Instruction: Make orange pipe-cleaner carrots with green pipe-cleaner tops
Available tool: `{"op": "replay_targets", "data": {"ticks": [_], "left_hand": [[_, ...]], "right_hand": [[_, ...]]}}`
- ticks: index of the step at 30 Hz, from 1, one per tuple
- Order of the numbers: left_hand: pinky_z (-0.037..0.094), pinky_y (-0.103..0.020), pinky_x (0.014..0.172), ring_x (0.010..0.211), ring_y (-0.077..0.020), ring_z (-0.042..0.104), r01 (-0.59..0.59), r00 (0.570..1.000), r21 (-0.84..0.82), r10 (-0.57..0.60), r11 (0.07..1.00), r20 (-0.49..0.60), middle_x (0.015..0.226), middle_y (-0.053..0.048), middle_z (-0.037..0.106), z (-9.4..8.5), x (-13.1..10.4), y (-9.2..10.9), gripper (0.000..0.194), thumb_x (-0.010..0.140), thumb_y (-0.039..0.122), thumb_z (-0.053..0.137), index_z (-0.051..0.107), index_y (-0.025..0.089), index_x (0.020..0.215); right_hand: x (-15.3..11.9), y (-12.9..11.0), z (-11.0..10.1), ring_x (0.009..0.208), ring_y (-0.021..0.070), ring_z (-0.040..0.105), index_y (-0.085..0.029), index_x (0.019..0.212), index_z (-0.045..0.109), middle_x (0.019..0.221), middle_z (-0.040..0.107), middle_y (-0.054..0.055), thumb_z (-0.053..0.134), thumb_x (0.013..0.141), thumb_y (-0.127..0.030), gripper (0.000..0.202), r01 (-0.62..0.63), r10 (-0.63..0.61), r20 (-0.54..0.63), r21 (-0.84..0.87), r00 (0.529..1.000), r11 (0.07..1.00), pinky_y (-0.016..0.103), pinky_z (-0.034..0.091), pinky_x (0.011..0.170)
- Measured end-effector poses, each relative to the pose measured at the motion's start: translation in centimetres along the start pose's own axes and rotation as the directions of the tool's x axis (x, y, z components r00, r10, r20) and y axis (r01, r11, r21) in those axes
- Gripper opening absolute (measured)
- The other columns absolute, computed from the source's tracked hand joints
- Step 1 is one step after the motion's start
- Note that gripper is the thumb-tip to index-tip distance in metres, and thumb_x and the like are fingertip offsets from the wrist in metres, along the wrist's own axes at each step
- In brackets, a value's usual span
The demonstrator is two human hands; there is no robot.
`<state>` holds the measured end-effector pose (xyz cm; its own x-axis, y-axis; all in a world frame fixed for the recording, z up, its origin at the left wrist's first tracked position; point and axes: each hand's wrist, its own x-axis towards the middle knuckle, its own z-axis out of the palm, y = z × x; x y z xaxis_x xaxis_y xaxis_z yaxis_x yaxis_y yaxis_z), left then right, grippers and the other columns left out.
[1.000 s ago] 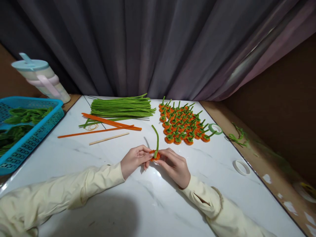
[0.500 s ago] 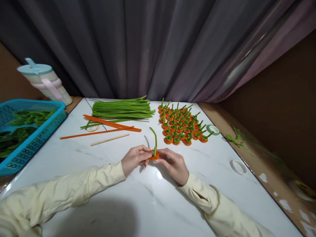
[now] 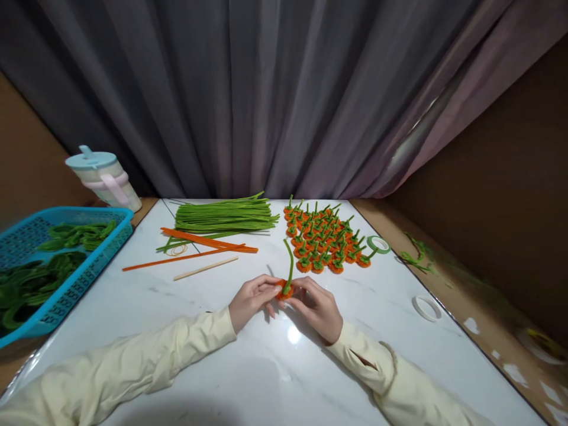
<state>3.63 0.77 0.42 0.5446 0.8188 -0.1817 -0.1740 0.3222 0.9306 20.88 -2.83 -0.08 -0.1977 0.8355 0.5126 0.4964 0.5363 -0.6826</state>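
Between my two hands is a small orange pipe-cleaner persimmon with a long green stem standing up from its middle, leaning slightly to the left at the tip. My left hand pinches its left edge with thumb and fingers. On the other edge, my right hand grips it between thumb and fingers. Just beyond my right hand lie rows of similar orange pieces with short green stems. A pale wooden stick rests on the table past my left hand.
A bundle of green pipe cleaners lies at the back, with orange pipe cleaners in front. A blue basket of green leaf shapes and a tumbler stand left. Green tape and a white ring lie right.
The camera view has shifted, so the table things appear lower. Both hands still hold the orange piece, whose green stem now tilts more to the right from its base.
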Motion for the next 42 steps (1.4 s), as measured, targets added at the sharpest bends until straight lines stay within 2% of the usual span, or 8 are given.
{"op": "replay_targets", "data": {"ticks": [10,15,18,24,27,30,35,42], "left_hand": [[0.051,-0.025,0.053,0.059,-0.0130,0.058,-0.097,0.994,0.206,0.106,0.974,-0.031,0.070,-0.003,0.059,-0.4,-0.2,-0.7,0.046,0.071,0.037,0.065,0.055,0.010,0.107],[0.052,-0.025,0.053,0.054,-0.0113,0.057,-0.087,0.994,0.282,0.100,0.955,-0.032,0.067,-0.003,0.057,-0.6,-0.3,-1.2,0.042,0.074,0.034,0.060,0.058,0.008,0.107],[0.053,-0.025,0.052,0.052,-0.0101,0.056,-0.136,0.987,0.350,0.155,0.927,-0.027,0.069,-0.004,0.057,-0.6,-0.4,-1.2,0.036,0.076,0.031,0.058,0.061,0.008,0.103],[0.053,-0.021,0.055,0.060,-0.0108,0.059,-0.407,0.904,0.585,0.401,0.702,0.148,0.083,-0.010,0.060,-0.5,-1.1,-0.3,0.028,0.080,0.021,0.050,0.064,0.010,0.102],[0.052,-0.020,0.056,0.061,-0.0118,0.060,-0.453,0.882,0.617,0.425,0.644,0.204,0.081,-0.010,0.062,-0.4,-1.3,0.0,0.026,0.080,0.018,0.050,0.065,0.009,0.099],[0.052,-0.021,0.051,0.052,-0.0097,0.059,-0.352,0.936,0.539,0.296,0.765,0.191,0.084,-0.010,0.061,-0.4,-1.1,-0.1,0.027,0.079,0.022,0.051,0.065,0.008,0.098],[0.052,-0.024,0.049,0.047,-0.0109,0.059,-0.103,0.992,0.347,0.069,0.932,0.110,0.073,-0.005,0.059,-0.5,-0.7,0.0,0.033,0.079,0.034,0.053,0.063,0.009,0.099],[0.052,-0.026,0.051,0.048,-0.0139,0.061,0.109,0.986,0.146,-0.125,0.983,0.109,0.061,-0.001,0.059,-0.7,-0.1,-0.1,0.042,0.068,0.042,0.066,0.060,0.010,0.096]], "right_hand": [[-0.2,-0.6,-0.5,0.097,0.0231,0.050,-0.020,0.113,0.048,0.102,0.052,0.011,0.056,0.079,-0.015,0.035,0.160,-0.199,-0.154,-0.234,0.968,0.959,0.037,0.046,0.075],[-0.3,0.0,-0.7,0.104,0.0249,0.046,-0.021,0.109,0.055,0.108,0.056,0.011,0.050,0.081,-0.008,0.032,0.306,-0.342,-0.019,-0.402,0.939,0.863,0.041,0.040,0.083],[-0.2,0.3,-0.6,0.102,0.0231,0.050,-0.018,0.104,0.057,0.097,0.064,0.007,0.043,0.082,-0.005,0.029,0.346,-0.360,0.051,-0.431,0.932,0.833,0.038,0.036,0.080],[-0.3,-0.1,-0.9,0.090,0.0175,0.059,-0.017,0.093,0.061,0.076,0.067,0.001,0.039,0.087,-0.007,0.024,0.400,-0.461,0.033,-0.556,0.887,0.728,0.033,0.033,0.077],[-0.4,-0.2,-1.1,0.089,0.0147,0.060,-0.019,0.092,0.061,0.079,0.068,0.000,0.043,0.087,-0.008,0.022,0.418,-0.535,0.017,-0.647,0.845,0.638,0.032,0.032,0.080],[-0.4,-0.3,-1.0,0.087,0.0160,0.059,-0.019,0.093,0.061,0.082,0.068,0.002,0.052,0.084,-0.011,0.015,0.377,-0.580,-0.075,-0.691,0.811,0.617,0.032,0.035,0.077],[-0.8,-0.3,-0.4,0.075,0.0193,0.054,-0.016,0.089,0.055,0.075,0.059,0.006,0.053,0.076,-0.005,0.017,0.301,-0.482,-0.224,-0.547,0.847,0.782,0.035,0.043,0.064],[1.4,-0.2,-0.9,0.107,0.0241,0.050,-0.021,0.101,0.047,0.105,0.054,0.010,0.053,0.077,-0.005,0.029,0.464,-0.578,-0.123,-0.473,0.807,0.749,0.039,0.050,0.077]]}}
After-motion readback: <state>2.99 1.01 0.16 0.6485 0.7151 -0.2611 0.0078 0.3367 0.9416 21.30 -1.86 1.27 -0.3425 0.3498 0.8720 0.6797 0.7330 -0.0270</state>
